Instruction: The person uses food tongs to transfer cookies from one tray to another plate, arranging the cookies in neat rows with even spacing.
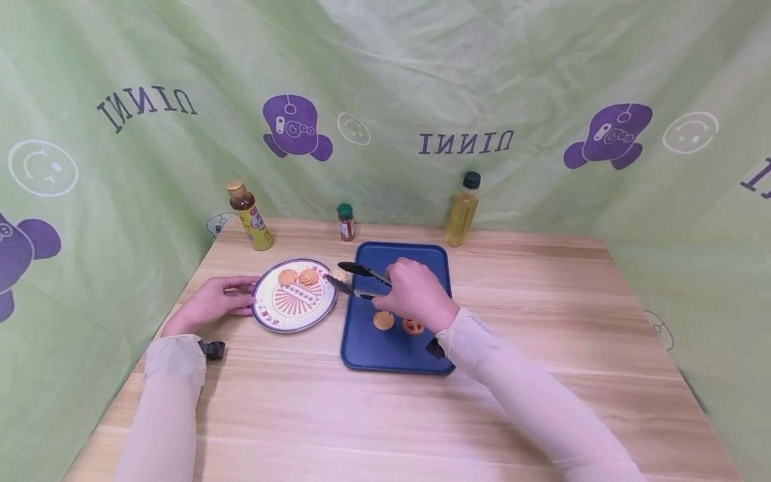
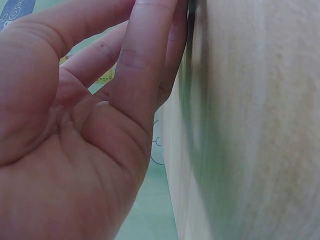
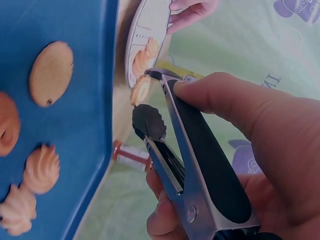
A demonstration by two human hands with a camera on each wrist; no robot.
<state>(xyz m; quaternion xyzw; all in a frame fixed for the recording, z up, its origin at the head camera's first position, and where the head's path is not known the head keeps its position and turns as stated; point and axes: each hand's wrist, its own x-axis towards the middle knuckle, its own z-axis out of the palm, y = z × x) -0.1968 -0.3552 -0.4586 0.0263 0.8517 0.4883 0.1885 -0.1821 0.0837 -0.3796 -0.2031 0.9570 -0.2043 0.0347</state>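
right hand [image 1: 415, 293] at centre frame grips black tongs [image 1: 360, 280] pinching a swirl cookie [image 3: 140, 90] between blue tray [image 1: 367, 355] and plate [image 1: 268, 321]; left hand [image 1: 212, 302], fingers relaxed, touches the plate's left rim.

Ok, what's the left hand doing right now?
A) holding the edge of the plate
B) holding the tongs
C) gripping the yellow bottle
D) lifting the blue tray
A: in the head view the left hand rests on the table with its fingers at the rim of the plate, while the right hand holds the tongs.
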